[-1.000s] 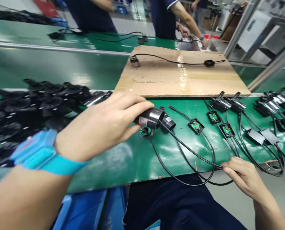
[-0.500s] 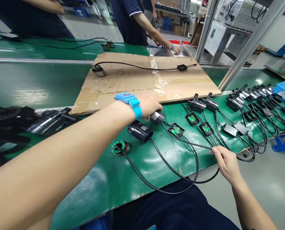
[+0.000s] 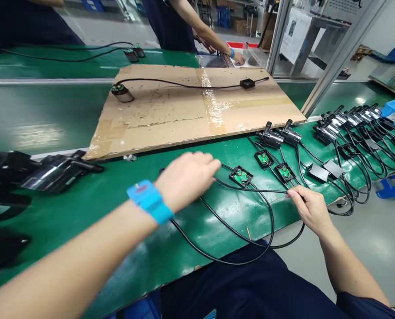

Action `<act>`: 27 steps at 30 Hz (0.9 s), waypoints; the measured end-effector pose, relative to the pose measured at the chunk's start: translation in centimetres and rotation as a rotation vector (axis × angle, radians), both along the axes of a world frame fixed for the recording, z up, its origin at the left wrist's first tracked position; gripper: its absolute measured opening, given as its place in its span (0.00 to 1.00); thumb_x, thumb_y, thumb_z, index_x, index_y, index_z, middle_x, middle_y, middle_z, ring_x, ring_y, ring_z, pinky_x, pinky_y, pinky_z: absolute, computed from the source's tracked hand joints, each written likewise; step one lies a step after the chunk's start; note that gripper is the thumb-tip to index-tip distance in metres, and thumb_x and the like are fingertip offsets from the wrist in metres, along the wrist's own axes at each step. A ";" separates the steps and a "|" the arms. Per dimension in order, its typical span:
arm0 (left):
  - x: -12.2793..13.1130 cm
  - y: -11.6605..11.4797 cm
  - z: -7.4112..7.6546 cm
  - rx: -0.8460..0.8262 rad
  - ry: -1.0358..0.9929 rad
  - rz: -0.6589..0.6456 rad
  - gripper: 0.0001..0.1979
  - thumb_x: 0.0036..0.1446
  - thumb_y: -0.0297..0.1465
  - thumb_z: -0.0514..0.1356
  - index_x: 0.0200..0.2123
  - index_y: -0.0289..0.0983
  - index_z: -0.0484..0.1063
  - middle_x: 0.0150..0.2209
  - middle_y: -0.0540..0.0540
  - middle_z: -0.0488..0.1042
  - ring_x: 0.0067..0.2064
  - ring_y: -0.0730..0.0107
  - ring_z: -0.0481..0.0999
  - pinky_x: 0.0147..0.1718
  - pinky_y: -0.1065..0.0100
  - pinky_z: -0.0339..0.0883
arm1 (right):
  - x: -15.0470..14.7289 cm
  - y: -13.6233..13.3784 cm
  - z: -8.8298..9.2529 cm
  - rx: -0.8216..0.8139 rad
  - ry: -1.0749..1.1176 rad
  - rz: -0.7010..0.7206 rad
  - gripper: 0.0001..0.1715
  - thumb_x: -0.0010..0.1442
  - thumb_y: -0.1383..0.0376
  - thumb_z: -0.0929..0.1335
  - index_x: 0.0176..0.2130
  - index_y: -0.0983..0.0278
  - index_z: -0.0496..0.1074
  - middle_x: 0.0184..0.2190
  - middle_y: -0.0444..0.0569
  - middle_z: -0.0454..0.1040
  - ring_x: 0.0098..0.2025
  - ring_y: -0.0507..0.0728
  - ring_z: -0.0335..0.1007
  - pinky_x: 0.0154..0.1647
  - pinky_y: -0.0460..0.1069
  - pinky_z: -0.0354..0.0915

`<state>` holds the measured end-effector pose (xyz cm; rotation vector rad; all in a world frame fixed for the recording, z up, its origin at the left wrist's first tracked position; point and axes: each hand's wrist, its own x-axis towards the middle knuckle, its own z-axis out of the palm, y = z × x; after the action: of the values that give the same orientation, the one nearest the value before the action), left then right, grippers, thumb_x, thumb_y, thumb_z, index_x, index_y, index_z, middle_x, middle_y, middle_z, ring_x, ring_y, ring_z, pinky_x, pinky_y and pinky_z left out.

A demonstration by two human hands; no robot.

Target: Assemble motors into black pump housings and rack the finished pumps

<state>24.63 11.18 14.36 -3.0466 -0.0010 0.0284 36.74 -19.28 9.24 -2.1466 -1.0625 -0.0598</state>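
My left hand (image 3: pixel 189 177), with a blue wrist strap (image 3: pixel 149 201), curls palm down over the green bench, slightly blurred. It covers the black cylindrical housing that it gripped a moment earlier, and black cables come out from beneath it. The other housing and the bare motor are almost wholly hidden behind this hand and wrist. My right hand (image 3: pixel 308 208) pinches a black cable (image 3: pixel 257 190) at the bench's front edge. Between the hands lies an open black box with a green circuit board (image 3: pixel 241 177), and cable loops hang over the edge.
A cardboard sheet (image 3: pixel 170 106) carries a motor (image 3: pixel 122 93) cabled to a small box (image 3: pixel 247 83). Black pumps (image 3: pixel 326 132) with cables line the right side; larger black parts (image 3: pixel 51 170) lie left. A metal post (image 3: pixel 343 57) rises behind. Across the bench, a co-worker's hand (image 3: pixel 240 57) reaches into a bin.
My left hand has drawn back toward me and to the left, and the dark housing is now out of sight under it. My right hand keeps its pinch on the cable. The view has shifted slightly.
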 end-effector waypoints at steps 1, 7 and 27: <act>-0.7 -2.0 -0.6 -0.010 0.051 -0.030 0.09 0.67 0.32 0.56 0.40 0.35 0.74 0.35 0.41 0.77 0.38 0.57 0.78 0.37 0.60 0.69 | 0.1 0.2 0.1 0.004 0.001 -0.014 0.20 0.72 0.57 0.64 0.32 0.62 0.74 0.24 0.42 0.74 0.25 0.51 0.69 0.29 0.45 0.62; 0.1 -10.6 -6.3 -0.088 0.110 -0.253 0.22 0.67 0.23 0.53 0.63 0.35 0.64 0.33 0.43 0.80 0.33 0.60 0.81 0.31 0.62 0.67 | 0.5 1.2 1.2 0.012 -0.030 -0.066 0.22 0.73 0.54 0.63 0.33 0.62 0.75 0.17 0.38 0.65 0.18 0.49 0.60 0.24 0.45 0.57; -8.0 -10.3 -2.2 -0.993 -0.677 -0.439 0.18 0.75 0.39 0.42 0.35 0.39 0.63 0.24 0.50 0.71 0.26 0.73 0.71 0.28 0.70 0.64 | 1.7 1.8 2.1 -0.211 -0.149 0.054 0.28 0.75 0.50 0.59 0.31 0.61 0.72 0.21 0.43 0.69 0.22 0.52 0.64 0.27 0.48 0.56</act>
<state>16.60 0.90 12.11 -3.6611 0.8587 -1.4077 38.41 -17.46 11.39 -2.3295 -1.2610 -0.0866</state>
